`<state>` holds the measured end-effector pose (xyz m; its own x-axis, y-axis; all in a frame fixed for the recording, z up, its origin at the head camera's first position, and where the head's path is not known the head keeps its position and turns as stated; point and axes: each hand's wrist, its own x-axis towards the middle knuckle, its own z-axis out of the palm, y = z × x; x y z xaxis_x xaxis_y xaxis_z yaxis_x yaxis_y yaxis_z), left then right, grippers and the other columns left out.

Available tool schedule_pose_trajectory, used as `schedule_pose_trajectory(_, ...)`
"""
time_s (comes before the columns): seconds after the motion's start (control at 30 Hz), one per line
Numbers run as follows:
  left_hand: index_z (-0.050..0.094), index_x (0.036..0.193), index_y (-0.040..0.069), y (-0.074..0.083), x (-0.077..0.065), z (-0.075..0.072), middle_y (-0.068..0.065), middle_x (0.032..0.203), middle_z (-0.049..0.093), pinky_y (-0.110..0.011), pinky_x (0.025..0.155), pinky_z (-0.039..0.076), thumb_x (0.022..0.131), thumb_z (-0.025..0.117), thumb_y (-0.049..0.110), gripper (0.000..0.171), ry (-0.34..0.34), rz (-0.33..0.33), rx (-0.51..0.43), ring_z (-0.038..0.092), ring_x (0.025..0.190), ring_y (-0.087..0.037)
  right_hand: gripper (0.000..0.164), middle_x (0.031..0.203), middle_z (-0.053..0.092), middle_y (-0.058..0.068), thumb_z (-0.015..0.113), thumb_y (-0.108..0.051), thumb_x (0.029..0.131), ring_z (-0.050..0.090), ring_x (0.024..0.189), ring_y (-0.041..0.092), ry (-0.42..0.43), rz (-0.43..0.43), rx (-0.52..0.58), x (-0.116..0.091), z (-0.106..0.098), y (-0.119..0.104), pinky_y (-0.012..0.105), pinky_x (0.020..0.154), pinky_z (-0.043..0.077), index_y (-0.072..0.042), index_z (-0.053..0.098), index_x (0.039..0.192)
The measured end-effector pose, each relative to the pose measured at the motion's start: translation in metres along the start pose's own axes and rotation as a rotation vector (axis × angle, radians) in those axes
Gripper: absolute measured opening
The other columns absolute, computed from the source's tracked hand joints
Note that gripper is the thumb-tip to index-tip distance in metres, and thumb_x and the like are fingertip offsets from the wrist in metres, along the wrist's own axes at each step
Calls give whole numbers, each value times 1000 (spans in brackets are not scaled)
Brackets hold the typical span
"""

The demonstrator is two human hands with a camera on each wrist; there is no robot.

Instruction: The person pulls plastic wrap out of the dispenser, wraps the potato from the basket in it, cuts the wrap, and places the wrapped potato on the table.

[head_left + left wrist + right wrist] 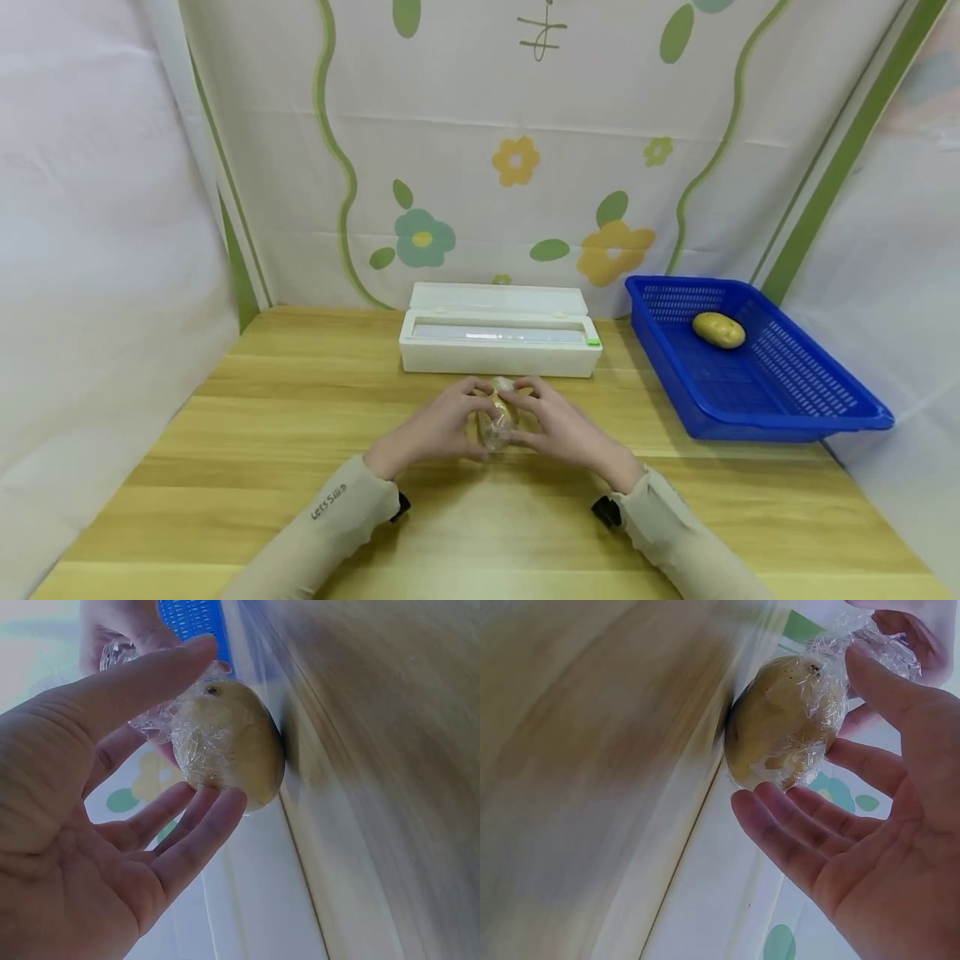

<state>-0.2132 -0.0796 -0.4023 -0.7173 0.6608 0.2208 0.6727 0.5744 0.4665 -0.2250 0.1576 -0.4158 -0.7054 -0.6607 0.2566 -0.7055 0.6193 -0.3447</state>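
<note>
A yellow potato (255, 754) partly covered in crinkled clear plastic wrap (201, 746) sits on the wooden table, between both hands. My left hand (442, 423) holds it from the left, fingertips at its far side and thumb over the bunched wrap. From the right, my right hand (564, 427) holds the same potato with curved fingers. In the right wrist view, its fingertips (765, 796) lie at the skin and its thumb (870, 671) presses by the gathered wrap. Bare skin shows on the potato's lower side near the table; the wrap bunches on top.
Just behind the hands stands a white wrap dispenser box (498, 358), lid raised, with a green piece at its right end. A blue plastic basket (757, 421) at the right holds another potato (718, 330). Patterned cloth (465, 117) hangs behind the table (300, 375).
</note>
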Motion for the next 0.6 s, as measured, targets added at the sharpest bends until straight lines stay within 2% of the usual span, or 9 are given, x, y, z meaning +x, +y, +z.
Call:
schedule_pose_trajectory(0.17,75,95,19,-3,3,2,-11,133,54,-46,97,45,84,81,28,16,40,9,-8,49,121,-29,60,140,44,12,70,-39,92,57,107,24,-16,8,62,0,-1,1,39,80,51,-14,52,144)
schedule_pose_trajectory(0.33,76,92,19,-3,4,4,-6,128,59,-45,99,43,91,73,28,9,95,7,-66,51,121,-24,66,140,48,9,83,-35,81,51,120,27,1,2,73,2,0,1,44,93,47,-13,58,138)
schedule_pose_trajectory(0.47,76,87,19,-3,5,4,3,112,67,-38,93,49,90,74,23,6,151,-10,-162,59,108,-15,68,134,56,3,86,-46,73,51,123,23,49,-12,70,3,2,-3,42,99,44,-14,65,129)
schedule_pose_trajectory(0.6,72,80,18,-4,6,4,9,92,69,-33,82,54,87,77,18,8,186,-35,-262,64,92,-12,56,122,65,0,84,-48,74,59,113,18,113,-34,93,6,4,-7,37,94,48,-15,72,117)
